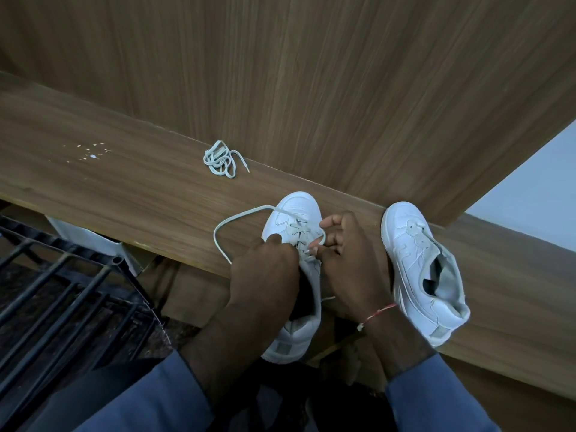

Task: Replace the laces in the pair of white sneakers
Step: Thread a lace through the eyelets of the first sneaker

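With the sneaker (293,210) overhanging the shelf's (124,188) near edge, our left hand (265,269) curled over it and our right hand (346,260) pinching the lace (218,241) tip at the eyelets, a sharp tug could miss the hole or tip the shoe off.

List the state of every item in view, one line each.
centre sneaker, partly laced, on ledge
right sneaker, eyelets look empty, tilted on its side
working lace, slack loop out left
spare lace, bundled, untouched
left hand, grips working lace
right hand, pinches working lace tip
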